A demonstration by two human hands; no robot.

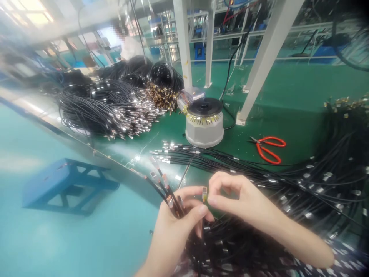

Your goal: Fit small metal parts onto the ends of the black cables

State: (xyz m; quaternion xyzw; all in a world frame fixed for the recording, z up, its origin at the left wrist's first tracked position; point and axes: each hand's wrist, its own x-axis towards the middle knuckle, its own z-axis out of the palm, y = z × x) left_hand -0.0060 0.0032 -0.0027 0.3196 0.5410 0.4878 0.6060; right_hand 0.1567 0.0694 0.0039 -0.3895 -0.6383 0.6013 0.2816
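Note:
Several black cables (pixel 178 206) with small metal connectors stick up from my left hand (pixel 175 227), whose thumb and fingers are closed around them. One cable's metal connector (pixel 204 193) stands between my left index fingertip and my right hand (pixel 230 192). The thumb and index finger of my right hand are pinched together right beside that connector; whether they grip part of it is hidden. Behind both hands lies a row of black cables (pixel 213 156) with silver ends pointing left. More black cables (pixel 236 246) are heaped below my hands.
A white round device with a black disc on top (pixel 204 127) stands ahead on the green bench. Red-handled scissors (pixel 269 149) lie to its right. Bundled cables (pixel 106 107) are piled at left. White posts (pixel 263 57) rise behind. A blue stool (pixel 70 186) is on the floor.

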